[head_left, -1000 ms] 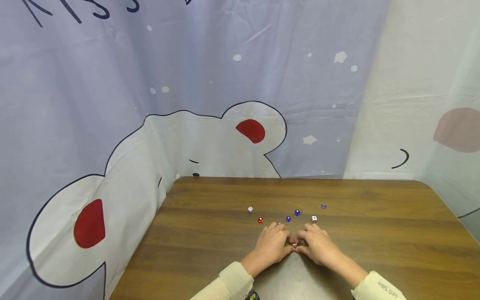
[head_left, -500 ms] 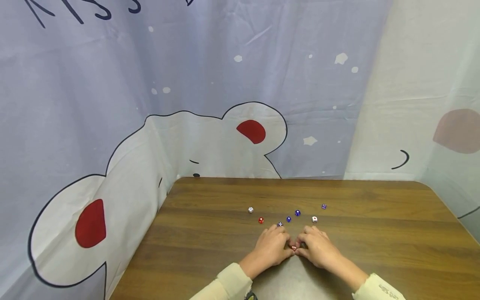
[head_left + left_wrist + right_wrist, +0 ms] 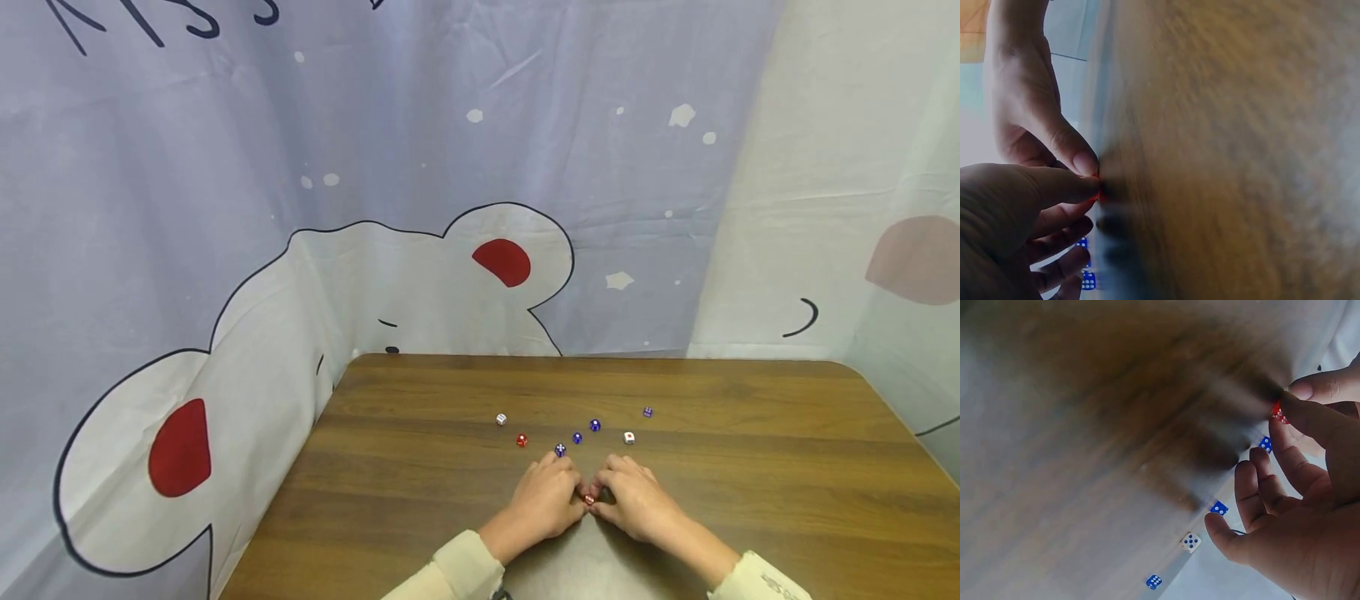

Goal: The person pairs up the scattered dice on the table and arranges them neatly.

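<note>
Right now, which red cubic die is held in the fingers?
The red cubic die pinched between the left hand and right hand; the other red die lies farther out, unheld.

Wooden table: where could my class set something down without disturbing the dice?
Bare table lies left of the leftmost white die and left hand, right of the right hand and rightmost die, and between curtain and loose dice. The middle is crowded: both hands pinch a red die, seven loose dice beyond.
</note>
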Motion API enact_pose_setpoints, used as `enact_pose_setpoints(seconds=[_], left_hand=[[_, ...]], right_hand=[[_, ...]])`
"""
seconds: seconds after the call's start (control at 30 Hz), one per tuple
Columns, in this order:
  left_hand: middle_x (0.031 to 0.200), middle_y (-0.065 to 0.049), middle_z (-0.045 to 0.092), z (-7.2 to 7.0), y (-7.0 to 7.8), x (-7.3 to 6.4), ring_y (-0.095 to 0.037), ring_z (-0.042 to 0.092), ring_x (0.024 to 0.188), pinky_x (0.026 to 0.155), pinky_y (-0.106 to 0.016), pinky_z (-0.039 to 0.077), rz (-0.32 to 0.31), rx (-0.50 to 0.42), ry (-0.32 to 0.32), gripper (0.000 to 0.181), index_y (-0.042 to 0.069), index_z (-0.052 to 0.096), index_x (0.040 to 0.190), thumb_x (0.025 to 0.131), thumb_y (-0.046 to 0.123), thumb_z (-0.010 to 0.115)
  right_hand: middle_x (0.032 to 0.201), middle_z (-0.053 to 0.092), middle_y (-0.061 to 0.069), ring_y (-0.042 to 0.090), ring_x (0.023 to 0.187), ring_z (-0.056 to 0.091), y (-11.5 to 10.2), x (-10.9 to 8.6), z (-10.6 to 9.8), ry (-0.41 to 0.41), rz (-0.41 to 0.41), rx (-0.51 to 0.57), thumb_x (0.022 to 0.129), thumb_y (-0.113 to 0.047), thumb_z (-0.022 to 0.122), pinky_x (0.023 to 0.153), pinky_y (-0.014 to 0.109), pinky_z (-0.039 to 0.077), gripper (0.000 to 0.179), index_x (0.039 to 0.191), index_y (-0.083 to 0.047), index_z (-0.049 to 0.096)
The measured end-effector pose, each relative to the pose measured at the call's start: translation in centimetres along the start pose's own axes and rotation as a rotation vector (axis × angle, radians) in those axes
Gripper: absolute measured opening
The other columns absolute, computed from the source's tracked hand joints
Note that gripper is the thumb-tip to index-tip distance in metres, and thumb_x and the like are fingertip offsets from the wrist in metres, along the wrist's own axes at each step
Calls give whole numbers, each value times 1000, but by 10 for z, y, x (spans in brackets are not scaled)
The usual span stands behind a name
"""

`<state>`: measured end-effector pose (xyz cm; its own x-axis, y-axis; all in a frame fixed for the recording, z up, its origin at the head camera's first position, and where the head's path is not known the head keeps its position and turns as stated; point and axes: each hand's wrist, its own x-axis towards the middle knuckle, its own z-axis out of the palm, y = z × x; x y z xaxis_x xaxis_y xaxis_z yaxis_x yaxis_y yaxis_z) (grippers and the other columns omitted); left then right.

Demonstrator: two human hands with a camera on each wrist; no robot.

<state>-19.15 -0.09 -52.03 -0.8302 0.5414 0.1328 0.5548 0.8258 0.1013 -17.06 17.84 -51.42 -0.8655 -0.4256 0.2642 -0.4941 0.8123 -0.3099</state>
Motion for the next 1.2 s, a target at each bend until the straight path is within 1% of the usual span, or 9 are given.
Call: enact_pose_setpoints(seconds=[0.23, 0.37, 0.53, 0.7, 0.9, 1.0, 1.2], left_hand=[[98, 17, 63, -2, 1, -6, -5, 49, 92, 74, -22, 40, 5, -13, -12, 16, 30, 72, 87, 82, 43, 80], [96, 17, 61, -3, 0, -9, -4, 47, 89, 72, -22, 39, 12, -7, -30, 15, 32, 72, 87, 82, 44, 80], [93, 17, 59, -4, -1, -14, -5, 44, 84, 69, -23, 36, 21, -7, -40, 15, 32, 72, 85, 82, 44, 80], [98, 17, 61, -6, -2, -20, -5, 47, 86, 72, -24, 40, 25, -23, -29, 14, 33, 72, 86, 81, 43, 81], [101, 17, 62, -7, -2, -26, -6, 48, 86, 73, -24, 42, 26, -41, -47, 14, 32, 73, 86, 82, 43, 81], [100, 17, 61, -7, -1, -30, -6, 47, 86, 74, -26, 42, 25, -43, -51, 14, 32, 72, 85, 82, 43, 80], [100, 17, 61, -8, 0, -37, -5, 46, 85, 72, -24, 39, 25, -51, -62, 15, 32, 72, 85, 82, 44, 80]], right_hand=[[89, 53, -12, 11, 84, 49, -1, -3, 0, -13, 4, 0, 75, -27, 87, 73, 36, 42, 23, 76, -27, 64], [91, 52, -13, 10, 84, 46, -4, -4, 0, -37, 11, 5, 75, -31, 87, 71, 32, 39, 24, 77, -29, 63], [93, 52, -13, 12, 85, 47, -8, -6, 0, -55, 15, -5, 74, -33, 87, 69, 30, 37, 24, 79, -31, 63], [94, 53, -14, 11, 87, 47, -11, -8, 2, -58, 17, -16, 74, -35, 87, 68, 29, 36, 24, 80, -32, 64], [94, 52, -15, 9, 87, 46, -16, -13, 3, -75, 30, -11, 75, -36, 86, 68, 28, 34, 23, 82, -34, 65], [93, 51, -15, 8, 86, 45, -18, -15, 3, -80, 31, -4, 75, -36, 86, 68, 27, 33, 22, 82, -34, 65], [93, 51, -15, 7, 84, 43, -23, -19, 3, -72, 14, -4, 76, -37, 86, 66, 25, 31, 23, 82, -34, 64]])
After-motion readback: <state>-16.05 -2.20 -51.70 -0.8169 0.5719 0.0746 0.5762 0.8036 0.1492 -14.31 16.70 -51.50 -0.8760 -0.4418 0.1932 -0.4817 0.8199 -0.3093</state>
